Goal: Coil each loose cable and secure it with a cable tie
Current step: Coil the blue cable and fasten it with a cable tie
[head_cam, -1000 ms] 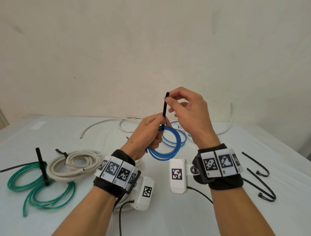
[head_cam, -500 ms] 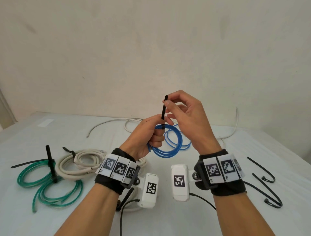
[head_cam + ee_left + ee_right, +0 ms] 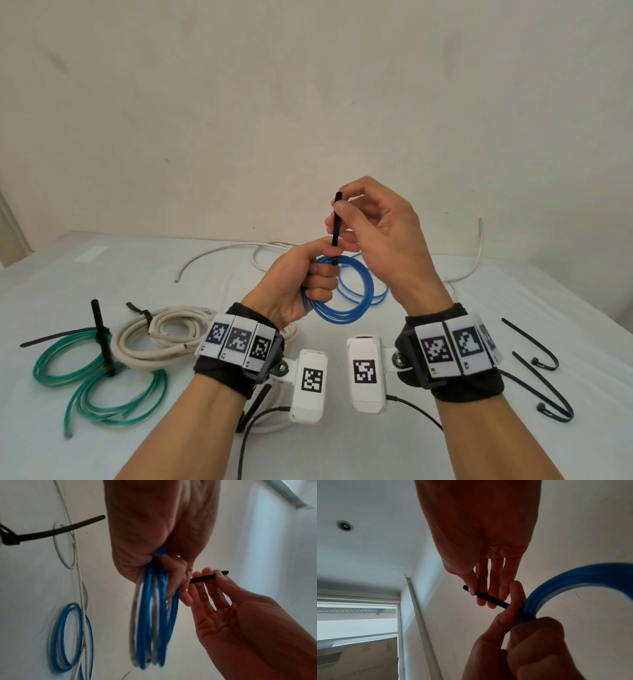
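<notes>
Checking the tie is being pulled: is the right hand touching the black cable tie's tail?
Touching. The left wrist view shows the right hand pinching the black cable tie between thumb and fingers.

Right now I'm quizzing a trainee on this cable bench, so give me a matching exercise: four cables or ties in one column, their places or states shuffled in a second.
1. blue coiled cable
2. green coiled tube
3. loose white cable
4. two spare black cable ties

A. uncoiled, at the table's far side
B. gripped in the left hand, its tie's tail pinched by the right hand
C. unused, on the table's right
D. tied, on the table's left

Pairs: 1-B, 2-D, 3-A, 4-C
</notes>
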